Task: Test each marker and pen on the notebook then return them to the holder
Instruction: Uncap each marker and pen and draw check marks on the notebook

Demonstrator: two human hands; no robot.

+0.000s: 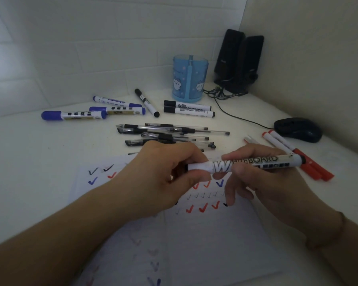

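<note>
1. A whiteboard marker is held level above the notebook, its long axis running left to right.
2. Its left end is gripped by the left hand; the barrel is pinched by the right hand.
3. The holder stands near the table's far edge, beyond the loose pens; open room is left above them.

Hands: left hand and right hand grip a white whiteboard marker level.
Below: open white notebook with tick marks.
Behind: blue cartoon-print holder.
</note>
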